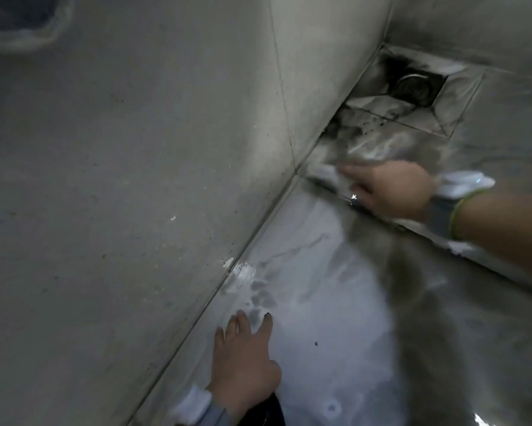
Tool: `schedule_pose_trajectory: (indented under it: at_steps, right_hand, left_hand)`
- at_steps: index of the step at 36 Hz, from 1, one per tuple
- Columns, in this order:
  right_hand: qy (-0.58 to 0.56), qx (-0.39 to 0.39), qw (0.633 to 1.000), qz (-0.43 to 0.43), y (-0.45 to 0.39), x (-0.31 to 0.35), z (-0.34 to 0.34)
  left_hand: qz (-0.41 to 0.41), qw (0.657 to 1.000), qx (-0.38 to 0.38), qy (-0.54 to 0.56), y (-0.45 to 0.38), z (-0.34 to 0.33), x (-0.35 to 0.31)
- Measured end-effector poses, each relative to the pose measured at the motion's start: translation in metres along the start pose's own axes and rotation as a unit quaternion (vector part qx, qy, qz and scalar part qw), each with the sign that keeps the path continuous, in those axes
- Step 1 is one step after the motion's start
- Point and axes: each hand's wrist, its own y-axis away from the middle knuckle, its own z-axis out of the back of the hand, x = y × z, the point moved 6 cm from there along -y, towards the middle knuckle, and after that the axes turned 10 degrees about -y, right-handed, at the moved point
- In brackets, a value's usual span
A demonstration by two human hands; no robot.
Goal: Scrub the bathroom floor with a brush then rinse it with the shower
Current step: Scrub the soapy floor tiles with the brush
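Drain beyond your right hand, which gripped the blurred brush, wall beside your flat, spread left hand on wet floor.

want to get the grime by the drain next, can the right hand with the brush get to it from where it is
Probably yes. The right hand holds the brush on the wet floor along the wall, and only bare stained tile lies between it and the drain in the corner. The left hand rests well clear.
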Motion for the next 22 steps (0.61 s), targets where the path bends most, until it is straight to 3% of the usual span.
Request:
schedule_pose_trajectory:
  at_steps: [3, 6, 9, 11, 13, 16, 19, 22]
  right_hand:
    - [-0.057, 0.12, 0.986, 0.1, 0.026, 0.082, -0.043]
    - [-0.046, 0.191, 0.961, 0.196, 0.04, 0.144, -0.067]
    - [-0.063, 0.221, 0.959, 0.169, 0.025, 0.131, -0.072]
    - [-0.083, 0.182, 0.976, 0.084, 0.002, 0.081, -0.059]
    - [-0.09, 0.08, 0.991, -0.055, -0.02, 0.011, -0.024]
    - [-0.087, -0.034, 0.978, -0.188, -0.028, -0.052, 0.028]
    - [-0.136, -0.045, 0.979, -0.147, -0.021, -0.026, 0.04]
    - [-0.145, -0.011, 0.987, -0.071, 0.008, 0.033, 0.009]
  left_hand:
    - [0.004, 1.0, 0.006, 0.001, -0.001, 0.002, 0.001]
    - [0.004, 1.0, 0.015, 0.007, -0.003, 0.002, 0.001]
    - [0.003, 1.0, 0.013, 0.011, -0.004, -0.005, 0.002]
    - [0.004, 1.0, 0.013, 0.015, -0.003, -0.009, 0.005]
    - [-0.001, 1.0, 0.011, 0.014, -0.002, -0.01, 0.004]
    - [-0.002, 1.0, 0.006, 0.01, -0.001, -0.007, 0.003]
    - [-0.002, 1.0, 0.015, 0.026, -0.001, -0.005, 0.002]
    - [-0.001, 0.999, 0.016, 0.028, -0.001, -0.003, 0.001]
